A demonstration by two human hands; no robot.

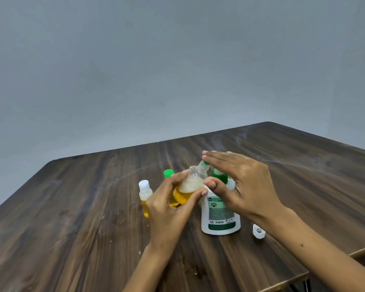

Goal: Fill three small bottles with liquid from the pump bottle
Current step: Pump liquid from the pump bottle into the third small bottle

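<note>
My left hand [167, 205] grips a tilted small bottle [188, 186], its neck at the nozzle; my right hand [240, 182] lies flat-fingered on the pump bottle [219, 216]. If the neck slips off, liquid would spill. Beyond my left hand, a capped bottle [144, 197]. Wooden table [72, 207], grey wall [156, 60].

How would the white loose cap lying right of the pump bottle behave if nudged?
The loose cap looks small and hollow, so probably very light and easily sent skidding. It lies on its side on the smooth table, so it may roll in an arc.
</note>
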